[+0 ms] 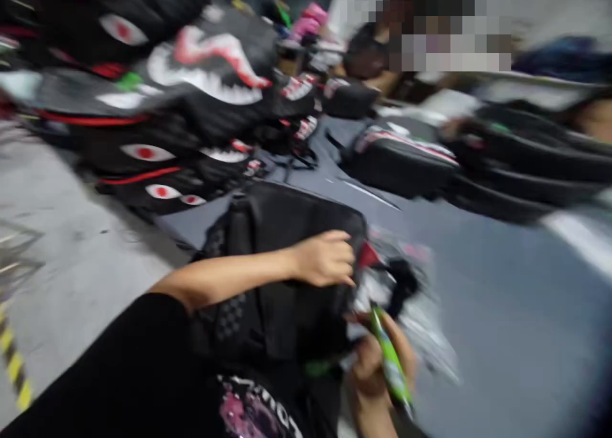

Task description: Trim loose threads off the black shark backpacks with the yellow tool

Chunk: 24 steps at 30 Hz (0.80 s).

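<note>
A black backpack (306, 215) lies in front of me on the grey table, its straps toward the left. My left hand (326, 258) reaches across it with fingers curled over its right edge. Lower down, beside the bag's near right corner, my right hand (370, 361) is closed around a slim bright green tool (391, 356) with dark ends; blur hides its exact kind. The right fingertips are close to the bag, but contact cannot be made out. Just right of the bag lies a crumpled clear plastic bag (428, 326), with a small red piece (368, 255) near it.
Black bags with white teeth and red eyes (143, 152) are piled at the left. More black bags (401, 160) lie across the grey table (507, 298). Another person (373, 49) is at the far side. Yellow-black tape (14, 361) marks the floor.
</note>
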Each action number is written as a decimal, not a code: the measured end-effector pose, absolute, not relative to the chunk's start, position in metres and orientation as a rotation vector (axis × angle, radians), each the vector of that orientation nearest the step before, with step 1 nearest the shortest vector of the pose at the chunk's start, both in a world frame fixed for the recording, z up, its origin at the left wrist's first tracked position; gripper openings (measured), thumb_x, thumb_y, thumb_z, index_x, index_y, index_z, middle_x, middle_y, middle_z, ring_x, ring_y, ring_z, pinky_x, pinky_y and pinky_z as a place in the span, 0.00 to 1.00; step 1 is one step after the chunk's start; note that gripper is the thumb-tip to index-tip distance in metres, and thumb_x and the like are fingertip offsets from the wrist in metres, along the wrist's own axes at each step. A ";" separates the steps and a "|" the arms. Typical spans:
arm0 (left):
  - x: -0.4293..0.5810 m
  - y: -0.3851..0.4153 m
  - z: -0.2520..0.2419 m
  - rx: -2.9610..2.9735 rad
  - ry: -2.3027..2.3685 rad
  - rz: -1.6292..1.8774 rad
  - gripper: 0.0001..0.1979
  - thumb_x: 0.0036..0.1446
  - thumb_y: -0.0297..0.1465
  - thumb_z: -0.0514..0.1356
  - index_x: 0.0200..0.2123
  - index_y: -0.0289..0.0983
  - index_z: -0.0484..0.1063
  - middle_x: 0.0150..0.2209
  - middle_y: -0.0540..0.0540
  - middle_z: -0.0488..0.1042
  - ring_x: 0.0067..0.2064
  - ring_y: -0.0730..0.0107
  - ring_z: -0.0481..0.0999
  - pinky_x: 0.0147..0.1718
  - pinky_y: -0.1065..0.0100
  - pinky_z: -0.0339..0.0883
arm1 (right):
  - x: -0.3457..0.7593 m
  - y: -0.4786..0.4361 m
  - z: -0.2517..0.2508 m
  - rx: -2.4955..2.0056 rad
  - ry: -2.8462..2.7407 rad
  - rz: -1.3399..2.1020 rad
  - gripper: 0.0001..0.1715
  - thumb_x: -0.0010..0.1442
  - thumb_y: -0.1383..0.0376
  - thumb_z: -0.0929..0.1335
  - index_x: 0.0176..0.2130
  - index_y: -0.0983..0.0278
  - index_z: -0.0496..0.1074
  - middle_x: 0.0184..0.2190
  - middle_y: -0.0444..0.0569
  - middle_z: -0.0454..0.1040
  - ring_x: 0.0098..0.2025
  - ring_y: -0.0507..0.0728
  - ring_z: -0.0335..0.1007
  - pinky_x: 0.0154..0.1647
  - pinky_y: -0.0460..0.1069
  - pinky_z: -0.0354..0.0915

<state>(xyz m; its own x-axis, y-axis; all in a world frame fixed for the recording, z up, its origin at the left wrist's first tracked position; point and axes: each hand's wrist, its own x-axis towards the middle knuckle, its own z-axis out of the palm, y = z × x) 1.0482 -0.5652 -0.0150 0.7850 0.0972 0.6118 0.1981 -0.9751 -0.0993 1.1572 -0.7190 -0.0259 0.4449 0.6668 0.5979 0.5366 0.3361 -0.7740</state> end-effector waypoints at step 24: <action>1.068 -0.557 -0.056 -2.714 -0.158 -1.575 0.26 0.72 0.42 0.43 0.25 0.38 0.68 0.32 0.48 0.76 0.42 0.65 0.75 0.61 0.52 0.56 | 1.185 -0.676 -0.071 -1.487 -1.086 -0.168 0.15 0.67 0.59 0.66 0.30 0.64 0.70 0.24 0.42 0.72 0.25 0.51 0.69 0.29 0.47 0.66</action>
